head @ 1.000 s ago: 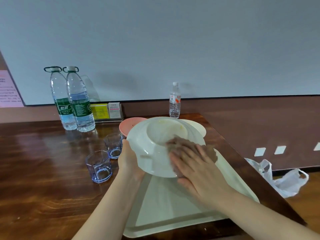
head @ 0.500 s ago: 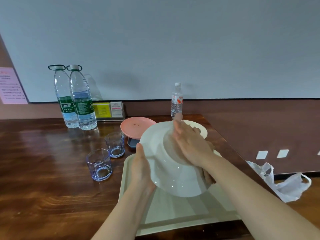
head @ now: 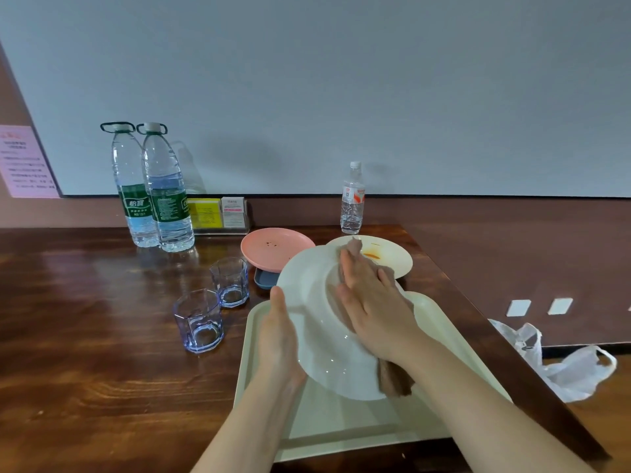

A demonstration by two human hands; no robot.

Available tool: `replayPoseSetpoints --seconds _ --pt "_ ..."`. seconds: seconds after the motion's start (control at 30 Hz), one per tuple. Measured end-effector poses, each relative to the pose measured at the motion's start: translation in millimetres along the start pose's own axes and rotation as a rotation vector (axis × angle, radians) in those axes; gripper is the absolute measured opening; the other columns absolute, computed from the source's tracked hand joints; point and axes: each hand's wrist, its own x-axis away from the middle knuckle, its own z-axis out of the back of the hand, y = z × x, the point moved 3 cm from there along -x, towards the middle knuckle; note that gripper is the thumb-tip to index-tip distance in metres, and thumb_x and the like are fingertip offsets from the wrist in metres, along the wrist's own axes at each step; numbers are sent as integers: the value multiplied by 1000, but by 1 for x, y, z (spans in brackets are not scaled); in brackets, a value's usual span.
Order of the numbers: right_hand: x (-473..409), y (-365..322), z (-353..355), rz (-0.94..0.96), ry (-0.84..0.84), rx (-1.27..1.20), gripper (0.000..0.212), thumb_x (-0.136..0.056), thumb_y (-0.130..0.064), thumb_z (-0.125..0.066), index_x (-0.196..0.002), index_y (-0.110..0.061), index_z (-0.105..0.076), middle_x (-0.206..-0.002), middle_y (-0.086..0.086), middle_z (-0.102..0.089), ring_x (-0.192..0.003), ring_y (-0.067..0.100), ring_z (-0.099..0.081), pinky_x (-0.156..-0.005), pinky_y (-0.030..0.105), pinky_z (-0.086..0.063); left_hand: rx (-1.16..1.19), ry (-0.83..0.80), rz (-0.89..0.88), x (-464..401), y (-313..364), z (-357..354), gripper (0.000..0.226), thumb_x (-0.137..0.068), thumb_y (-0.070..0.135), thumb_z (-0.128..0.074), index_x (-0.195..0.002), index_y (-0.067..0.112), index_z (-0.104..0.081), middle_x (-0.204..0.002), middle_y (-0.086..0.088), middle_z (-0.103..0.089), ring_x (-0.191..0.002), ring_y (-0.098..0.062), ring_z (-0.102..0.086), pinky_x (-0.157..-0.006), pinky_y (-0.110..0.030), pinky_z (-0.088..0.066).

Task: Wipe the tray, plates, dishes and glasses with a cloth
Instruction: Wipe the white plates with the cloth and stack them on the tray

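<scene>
Right hand (head: 372, 312) flat, pressing brown cloth (head: 392, 380) into glossy white bowl (head: 317, 343); left hand (head: 278, 332) grips its rim.
Bowl held tilted above the cream tray (head: 341, 428) on the wooden worktop (head: 102, 370). Against half a second ago, the cloth hand sits lower in the bowl. Two faceted glasses (head: 199, 320) left of tray. Behind: pink plate (head: 273, 247), one stained cream plate (head: 382, 254). Three clear bottles (head: 164, 189) by the wall.
</scene>
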Motion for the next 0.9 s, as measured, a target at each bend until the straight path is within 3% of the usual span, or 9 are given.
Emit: replayPoseSetpoints --seconds 0.13,0.23,0.3,0.4,0.5,0.63,0.7,0.8,0.9 --pt "9 1 -10 -104 63 -35 58 -98 -44 -7 -146 -22 19 -151 -12 26 -138 2 20 -113 26 6 34 13 -4 1 6 0 41 -97 46 -39 -86 15 -64 -86 -6 -71 -90 -28 -65 -94 -43 -47" --pt "14 -12 -23 21 74 -8 80 -78 -65 15 -148 -26 13 -152 -15 19 -138 -3 19 -110 20 13 34 -26 29 4 4 0 45 -97 47 -36 -104 12 -64 -99 -12 -71 -98 -30 -64 -98 -46 -45" --pt "15 -18 -25 113 57 -50 84 -73 -69 19 -147 -30 10 -149 -22 16 -136 -8 18 -110 18 14 32 -37 47 6 5 -2 50 -97 49 -35 -113 9 -61 -96 -13 -73 -98 -29 -64 -94 -45 -47" --pt "20 -15 -15 196 35 -91 67 -80 -66 11 -141 -39 11 -141 -31 15 -130 -18 20 -110 15 15 19 8 -7 5 13 -1 41 -99 44 -36 -87 14 -62 -65 -2 -72 -78 -22 -64 -70 -35 -49" --pt "22 6 -10 128 31 15 63 -77 -66 15 -134 -40 21 -132 -35 30 -115 -25 36 -109 13 16 -34 55 -78 2 22 4 35 -97 44 -41 -82 19 -60 -66 2 -70 -77 -20 -65 -73 -35 -51" --pt "4 23 -12 -3 108 43 78 -73 -61 19 -143 -28 20 -147 -17 32 -141 3 20 -115 27 9 -63 26 -76 3 17 4 38 -99 42 -38 -79 20 -62 -58 6 -71 -79 -22 -65 -81 -39 -50" --pt "4 14 -14 50 137 -6 83 -74 -67 19 -148 -30 9 -151 -18 22 -140 2 19 -113 25 10 -48 -10 -74 7 16 -1 38 -100 40 -36 -80 18 -60 -56 6 -70 -77 -21 -64 -74 -35 -50" --pt "20 -2 -23 239 68 -153 73 -77 -71 16 -142 -41 -1 -147 -29 6 -137 -11 15 -114 20 10 -19 -3 -74 3 19 4 41 -98 45 -38 -89 14 -62 -69 1 -74 -82 -23 -67 -78 -37 -50" --pt "30 3 -25 208 116 -201 47 -92 -57 -14 -132 -55 10 -142 -36 1 -133 -18 7 -117 27 -9 62 16 -6 0 18 13 54 -93 56 -39 -117 13 -59 -106 -10 -71 -102 -32 -65 -90 -45 -48"
